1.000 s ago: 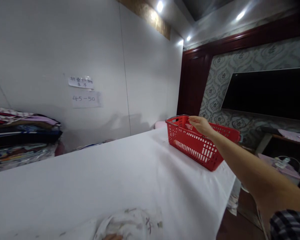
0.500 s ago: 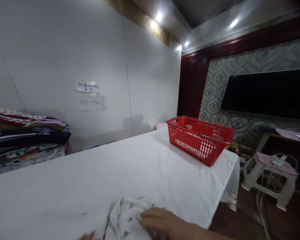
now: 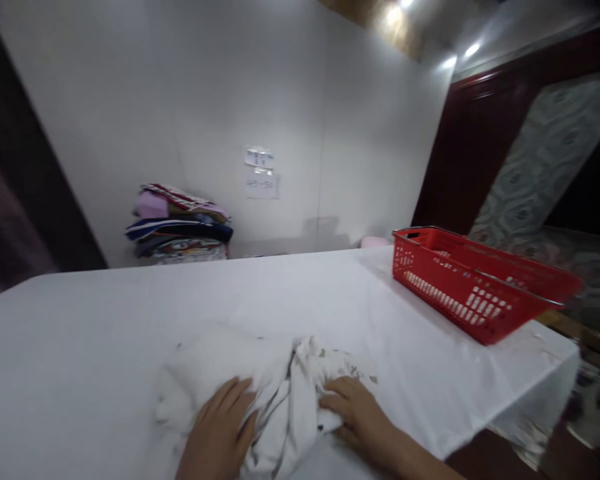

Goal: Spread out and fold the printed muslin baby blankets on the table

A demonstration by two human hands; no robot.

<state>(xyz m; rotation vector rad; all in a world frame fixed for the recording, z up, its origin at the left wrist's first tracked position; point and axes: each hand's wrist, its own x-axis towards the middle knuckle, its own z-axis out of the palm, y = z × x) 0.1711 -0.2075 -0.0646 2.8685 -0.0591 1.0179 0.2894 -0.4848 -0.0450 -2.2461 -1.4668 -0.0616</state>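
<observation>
Crumpled white patterned cloth (image 3: 280, 387) bunched near front edge of white-covered table (image 3: 130, 313), long axis left to right, touching both hands: left hand (image 3: 220, 430) spread flat on top, right hand (image 3: 360, 417) half-curled against right end, grip unclear.

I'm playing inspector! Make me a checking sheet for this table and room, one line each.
Surface: table under a plain white cover.
Work things: crumpled white printed cloth at the near edge.
Clutter: red basket on the table's right end.
Hands: left hand flat on the cloth; right hand touching its bunched part, grip unclear.
Cables: nothing seen.
Surroundings: folded fabric stack by the white wall, paper notes on it.
</observation>
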